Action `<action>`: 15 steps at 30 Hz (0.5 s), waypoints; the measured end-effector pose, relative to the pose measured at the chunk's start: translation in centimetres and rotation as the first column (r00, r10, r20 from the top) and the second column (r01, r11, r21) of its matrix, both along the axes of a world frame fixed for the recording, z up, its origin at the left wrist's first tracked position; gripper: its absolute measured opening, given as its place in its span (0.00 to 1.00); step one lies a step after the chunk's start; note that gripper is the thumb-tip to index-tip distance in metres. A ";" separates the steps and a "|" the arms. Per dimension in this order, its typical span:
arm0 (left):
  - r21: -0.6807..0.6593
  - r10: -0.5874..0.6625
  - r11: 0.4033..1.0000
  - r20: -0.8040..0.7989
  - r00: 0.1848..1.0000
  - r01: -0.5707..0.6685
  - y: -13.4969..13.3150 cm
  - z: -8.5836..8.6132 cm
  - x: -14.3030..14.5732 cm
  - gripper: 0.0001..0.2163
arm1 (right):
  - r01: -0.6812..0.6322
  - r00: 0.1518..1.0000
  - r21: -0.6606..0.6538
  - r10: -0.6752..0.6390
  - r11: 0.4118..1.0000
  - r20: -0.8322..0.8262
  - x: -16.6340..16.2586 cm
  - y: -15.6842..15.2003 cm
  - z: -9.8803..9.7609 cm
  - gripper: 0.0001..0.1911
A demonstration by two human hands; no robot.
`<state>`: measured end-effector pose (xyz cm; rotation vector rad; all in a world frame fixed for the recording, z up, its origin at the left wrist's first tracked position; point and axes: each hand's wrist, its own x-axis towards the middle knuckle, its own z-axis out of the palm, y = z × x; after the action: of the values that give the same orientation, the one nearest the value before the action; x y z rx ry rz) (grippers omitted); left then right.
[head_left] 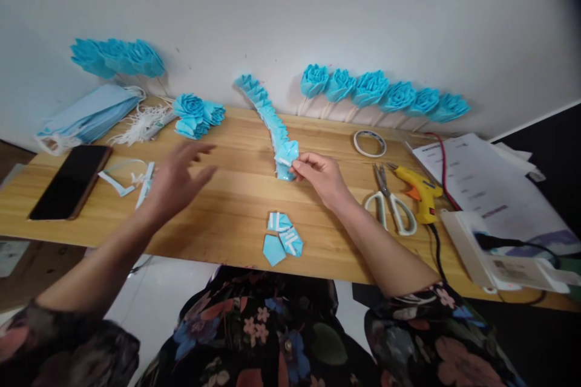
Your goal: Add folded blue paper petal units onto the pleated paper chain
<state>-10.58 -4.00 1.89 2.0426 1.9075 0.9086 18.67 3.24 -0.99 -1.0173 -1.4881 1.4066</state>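
Observation:
My right hand (320,176) pinches a folded blue petal piece (287,152) with a white strip on it. The piece is at the near end of a long curved row of folded blue pieces (267,110) that leans against the wall. Over the left part of the table, my left hand (179,178) is held with fingers apart and nothing in it. Closer to the front edge lie several small folded blue pieces (274,250), some bearing white strips.
Blue flowers on sticks (370,89) lean on the wall; a flower cluster (190,110), masks (93,112) and a phone (70,182) lie left. Right are a tape roll (382,146), scissors (384,184), a yellow glue gun (424,193), a power strip (467,248) and papers (485,175).

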 end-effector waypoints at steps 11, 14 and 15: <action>-0.160 -0.154 0.910 0.727 0.669 0.383 4.3 -0.5 9.6 0.11 | -0.082 0.995 0.032 0.080 0.996 0.056 0.1 -0.4 0.4 0.14; -0.177 -0.095 0.926 0.745 0.660 0.332 4.2 -0.4 9.8 0.10 | -0.121 0.992 0.017 0.120 0.993 0.040 0.1 -0.4 0.4 0.13; -0.177 -0.090 0.928 0.747 0.658 0.328 4.2 -0.4 9.8 0.10 | -0.126 0.991 0.021 0.125 0.992 0.043 0.1 -0.4 0.4 0.13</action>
<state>-0.74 0.17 1.48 1.3599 1.2296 1.0754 18.77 2.79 -0.59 -0.9580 -1.6199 1.4594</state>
